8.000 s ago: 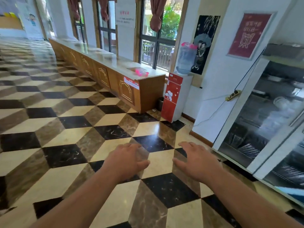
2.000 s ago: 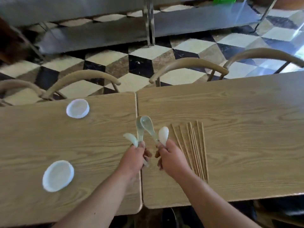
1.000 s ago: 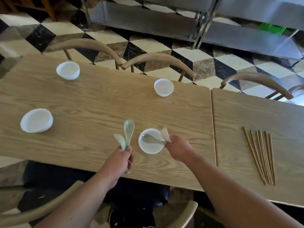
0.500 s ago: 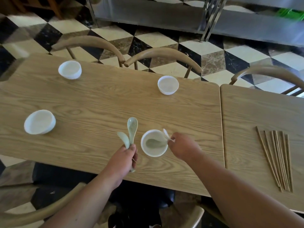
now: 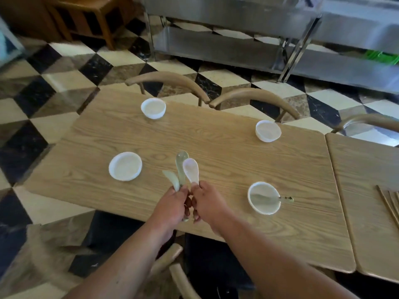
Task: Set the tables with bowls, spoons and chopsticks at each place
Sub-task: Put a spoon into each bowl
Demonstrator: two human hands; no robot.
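Observation:
Several white bowls stand on the wooden table (image 5: 216,137). The near right bowl (image 5: 263,200) holds a pale green spoon (image 5: 272,199) whose handle sticks out to the right. The near left bowl (image 5: 125,166), far left bowl (image 5: 153,108) and far right bowl (image 5: 268,130) hold nothing. My left hand (image 5: 171,207) grips two pale green spoons (image 5: 178,171). My right hand (image 5: 208,205) pinches the handle of a white spoon (image 5: 190,170). The two hands touch above the table's near edge. Wooden chopsticks (image 5: 388,203) lie on the second table at the far right.
Curved wooden chair backs (image 5: 168,79) stand along the far side of the table, and another chair (image 5: 177,275) is below my arms. A second table (image 5: 367,190) adjoins on the right. A steel rack (image 5: 237,39) stands behind on the checkered floor.
The green spoon has been left in the near right bowl. My right hand moved left to meet my left hand, still holding the white spoon. The view shifted left.

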